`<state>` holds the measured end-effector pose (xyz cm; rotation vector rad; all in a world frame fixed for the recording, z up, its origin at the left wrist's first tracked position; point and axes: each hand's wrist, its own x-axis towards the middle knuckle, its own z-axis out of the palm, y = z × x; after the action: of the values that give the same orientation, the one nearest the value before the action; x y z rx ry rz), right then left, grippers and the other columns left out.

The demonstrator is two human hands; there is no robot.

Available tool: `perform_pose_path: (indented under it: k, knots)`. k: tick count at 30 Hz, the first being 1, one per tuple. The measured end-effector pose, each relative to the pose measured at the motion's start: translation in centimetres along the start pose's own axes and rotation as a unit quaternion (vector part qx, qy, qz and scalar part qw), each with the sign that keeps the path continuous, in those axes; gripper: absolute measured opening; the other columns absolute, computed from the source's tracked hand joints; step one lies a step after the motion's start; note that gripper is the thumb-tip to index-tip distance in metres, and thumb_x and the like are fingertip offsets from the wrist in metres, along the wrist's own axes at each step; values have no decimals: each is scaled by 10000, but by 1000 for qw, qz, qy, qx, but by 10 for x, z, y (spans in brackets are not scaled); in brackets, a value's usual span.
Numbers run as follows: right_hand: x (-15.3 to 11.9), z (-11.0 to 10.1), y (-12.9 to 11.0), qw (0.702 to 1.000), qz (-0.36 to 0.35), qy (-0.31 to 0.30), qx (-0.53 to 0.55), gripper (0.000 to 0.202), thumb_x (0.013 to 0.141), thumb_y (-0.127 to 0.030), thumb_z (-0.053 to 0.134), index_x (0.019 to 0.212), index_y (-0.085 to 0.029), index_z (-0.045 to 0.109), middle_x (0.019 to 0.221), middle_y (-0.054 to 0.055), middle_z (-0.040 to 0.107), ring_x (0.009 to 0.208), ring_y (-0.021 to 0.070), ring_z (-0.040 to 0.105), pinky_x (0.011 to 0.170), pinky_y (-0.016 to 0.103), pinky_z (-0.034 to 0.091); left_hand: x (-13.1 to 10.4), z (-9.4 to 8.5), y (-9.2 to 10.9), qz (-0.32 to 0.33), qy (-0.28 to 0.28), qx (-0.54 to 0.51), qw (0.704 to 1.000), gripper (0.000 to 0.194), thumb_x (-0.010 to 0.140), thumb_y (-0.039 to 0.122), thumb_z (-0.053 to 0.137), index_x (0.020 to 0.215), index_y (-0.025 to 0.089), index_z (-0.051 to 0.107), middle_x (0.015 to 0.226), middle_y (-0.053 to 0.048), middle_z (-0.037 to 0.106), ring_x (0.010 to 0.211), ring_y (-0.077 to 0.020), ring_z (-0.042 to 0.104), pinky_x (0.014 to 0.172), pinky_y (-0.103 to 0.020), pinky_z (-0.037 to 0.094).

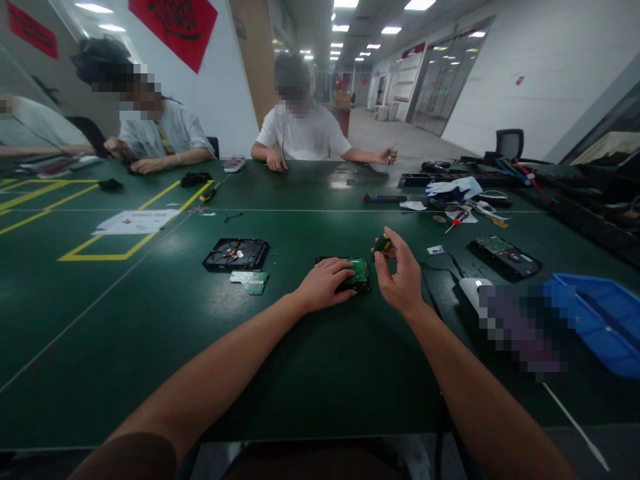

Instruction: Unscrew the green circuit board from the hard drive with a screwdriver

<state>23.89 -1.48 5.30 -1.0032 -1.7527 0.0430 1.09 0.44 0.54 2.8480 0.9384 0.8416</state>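
Note:
A hard drive (361,283) lies on the green table in front of me, its green circuit board (359,268) facing up. My left hand (327,283) rests over its left part, fingers across the top and thumb along the near edge, holding it. In my right hand (400,277) is a screwdriver (383,244) with a yellow and black handle, pinched upright at the drive's right end. The tip is hard to make out. Left of the drive sit another hard drive (236,255), black, and a loose circuit board (256,284) with several tiny screws nearby.
A third hard drive (505,257) lies to the right, near a blue tray (595,327) and a blurred white device (470,290) with a cable. Behind are gloves (455,189) and a red screwdriver (455,223). A co-worker (305,133) sits opposite; others sit at the left.

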Motion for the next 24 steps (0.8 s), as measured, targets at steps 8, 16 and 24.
perform_pose_path:
  k: [8,16,24]
  knots:
    - [4,-3,-3,1000,-8,7,-13,518,985,-304,637,1484,-338,505,1199,82,631,925,230,657,826,458,638,0,-2,2,4,7,3,1000,410,966,496,663,1242,193,665,1384,-125,641,1351,-328,565,1141,-534,480]
    - [1,-2,-3,1000,4,-23,11,544,1010,-272,564,1536,-356,454,1295,84,652,1048,261,674,940,502,614,-1,1,1,-12,4,-1,1000,414,955,497,677,1251,207,669,1397,-132,625,1382,-342,536,1126,-566,487]
    - [0,0,3,997,42,-26,58,580,996,-317,599,1549,-355,428,1338,85,637,1040,246,689,904,470,633,-1,0,1,-10,6,-2,1000,408,948,492,683,1246,213,671,1382,-131,627,1363,-338,550,1131,-565,483]
